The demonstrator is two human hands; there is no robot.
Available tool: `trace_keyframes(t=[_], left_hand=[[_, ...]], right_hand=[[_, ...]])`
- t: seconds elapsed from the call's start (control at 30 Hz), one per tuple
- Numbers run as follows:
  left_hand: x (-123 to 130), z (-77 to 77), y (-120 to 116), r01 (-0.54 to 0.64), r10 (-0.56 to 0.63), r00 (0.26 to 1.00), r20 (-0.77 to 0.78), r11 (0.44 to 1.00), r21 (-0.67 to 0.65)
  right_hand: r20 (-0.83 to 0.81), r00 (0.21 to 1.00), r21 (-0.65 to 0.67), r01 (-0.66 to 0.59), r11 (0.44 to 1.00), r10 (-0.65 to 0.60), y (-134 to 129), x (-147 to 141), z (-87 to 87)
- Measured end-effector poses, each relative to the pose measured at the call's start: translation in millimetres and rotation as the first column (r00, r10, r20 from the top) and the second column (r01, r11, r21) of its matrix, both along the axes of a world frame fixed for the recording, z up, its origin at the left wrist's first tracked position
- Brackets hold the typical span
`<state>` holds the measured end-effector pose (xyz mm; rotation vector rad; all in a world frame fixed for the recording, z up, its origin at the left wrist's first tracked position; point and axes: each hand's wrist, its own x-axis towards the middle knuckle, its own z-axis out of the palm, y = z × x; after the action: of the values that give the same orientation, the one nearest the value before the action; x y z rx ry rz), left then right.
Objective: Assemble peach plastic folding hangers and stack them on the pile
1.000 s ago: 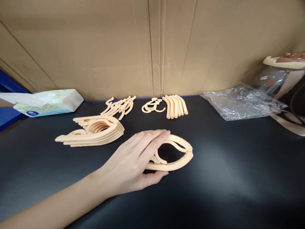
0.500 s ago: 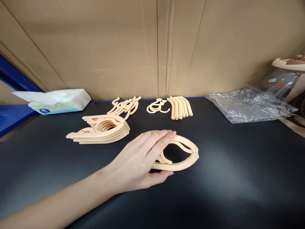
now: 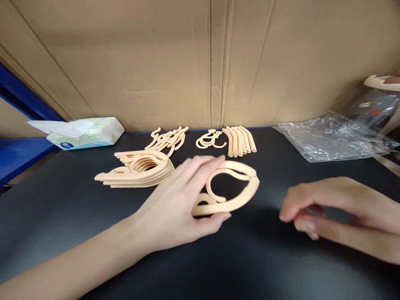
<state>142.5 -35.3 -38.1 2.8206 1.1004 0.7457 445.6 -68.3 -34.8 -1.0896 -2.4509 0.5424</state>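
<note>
A folded cream plastic hanger (image 3: 242,200) is in my left hand (image 3: 178,204), fingers over its upper arm and thumb at its lower edge. The hanger's curved hook shows inside the folded arms, and its right end is tilted up. My right hand (image 3: 340,216) is over the table to the right, touching no hanger, fingers curled and thumb near the index finger; nothing shows between them. Left of my left hand lies a stack of folded hangers (image 3: 146,177).
Along the back of the black table (image 3: 200,266) lie loose hanger pieces (image 3: 167,139), hooks (image 3: 208,139) and curved arms (image 3: 240,141). A tissue pack (image 3: 90,133) sits back left, clear plastic bags (image 3: 331,137) back right. Cardboard (image 3: 156,62) stands behind.
My right hand has come into view from the right. My left hand has raised and tilted the folded hanger a little. The view has shifted slightly.
</note>
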Motion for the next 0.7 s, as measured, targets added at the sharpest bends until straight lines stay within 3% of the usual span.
trace_keyframes(t=[0.1, 0.17, 0.3, 0.5, 0.7], left_hand=[[-10.5, 19.8, 5.8, -0.066, 0.065, 0.998, 0.006, 0.998, 0.016], [-22.9, 32.5, 10.8, -0.077, 0.077, 0.997, -0.021, 0.997, 0.031], [-57.9, 49.4, 20.2, -0.166, 0.17, 0.981, -0.092, 0.985, 0.055], [-106.4, 52.3, 28.8, -0.382, 0.366, 0.92, -0.138, 0.917, -0.115], [-123.6, 48.7, 31.8, -0.428, 0.403, 0.901, -0.163, 0.888, -0.17]], right_hand=[[-0.003, 0.999, 0.013, -0.053, 0.999, 0.053, 30.8, -16.9, 8.5], [0.062, 0.993, 0.111, -0.102, 0.989, 0.096, 41.3, -20.6, 0.3], [0.186, 0.979, 0.154, -0.111, 0.982, 0.081, 47.6, -19.6, -19.5], [0.255, 0.964, 0.12, -0.113, 0.986, 0.079, 52.1, -17.8, -25.6], [0.279, 0.956, 0.104, -0.127, 0.986, 0.094, 52.7, -16.3, -28.1]])
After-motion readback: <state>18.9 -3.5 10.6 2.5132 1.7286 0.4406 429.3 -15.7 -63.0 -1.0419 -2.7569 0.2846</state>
